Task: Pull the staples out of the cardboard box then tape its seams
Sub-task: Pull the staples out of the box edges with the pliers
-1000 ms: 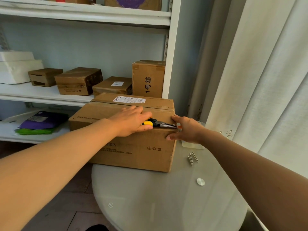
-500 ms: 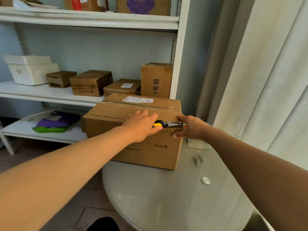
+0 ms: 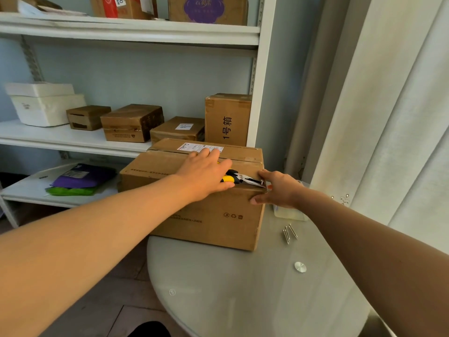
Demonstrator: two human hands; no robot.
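Note:
A brown cardboard box [image 3: 209, 215] with a white label on top sits on the round glass table [image 3: 243, 283]. My left hand [image 3: 206, 173] grips yellow-and-black needle-nose pliers [image 3: 239, 179] lying along the box's top front edge. The jaw tips reach the box's right corner, where a small metal pin [image 3: 262, 182] stands. My right hand [image 3: 279, 189] holds that corner, with fingers over the top and the thumb on the front face. Three pulled metal pins [image 3: 289, 233] lie on the table right of the box.
White shelving [image 3: 73, 139] behind the table carries several cardboard boxes and a white foam box [image 3: 43, 105]. A purple and green packet [image 3: 80, 180] lies on the lower shelf. A clear plastic container [image 3: 289, 212] sits behind my right wrist. White curtains [image 3: 388, 117] hang at the right.
The view has shifted, so the scene sits further right in frame. Both hands stay on the box's right corner with the pliers at the same spot.

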